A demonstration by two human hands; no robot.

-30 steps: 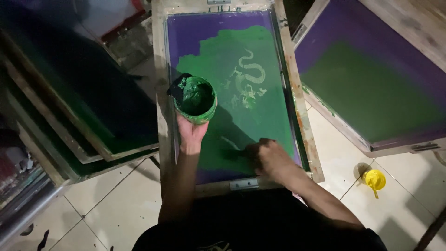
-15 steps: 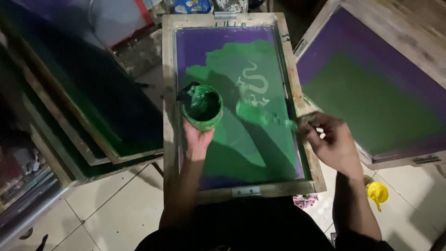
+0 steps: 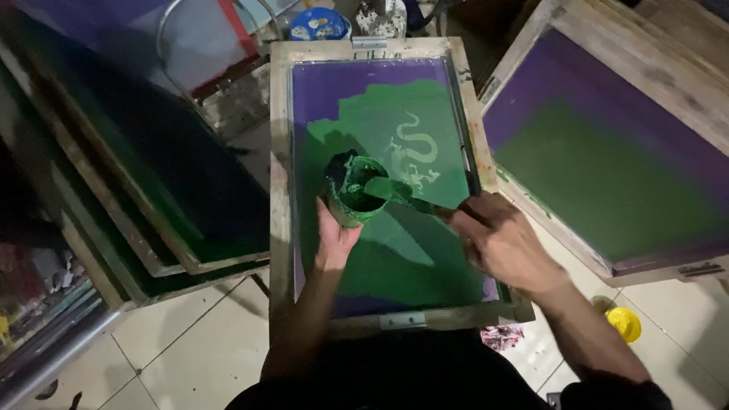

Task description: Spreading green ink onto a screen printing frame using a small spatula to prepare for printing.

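**Ink cup and spatula over the screen: handling notes**

Far left we note stacked dark frames (image 3: 152,197) leaning over the tiled floor (image 3: 190,349). Next, the left hand (image 3: 336,237) is wrapped around the lower wall of the cup (image 3: 355,190), fingers closed on it, holding it just above the screen (image 3: 387,190). The cup is smeared with green ink inside and over the rim. We judge it light but slippery, best held low on the wall as here, away from the wet lip; tilted, it would spill thick ink.

The spatula (image 3: 399,191) has its blade inside the cup, loaded with green. It looks stiff, and its handle end is the only dry place to grip. The right hand (image 3: 497,243) is clamped on that handle, over the screen's right rail.

The screen mesh carries purple emulsion, a green ink pool and a pale dragon motif (image 3: 414,156). We judge the mesh taut and easily punctured; lift by the wooden frame only.

Right: a second screen (image 3: 607,167), and a yellow lid (image 3: 624,324) on the floor.
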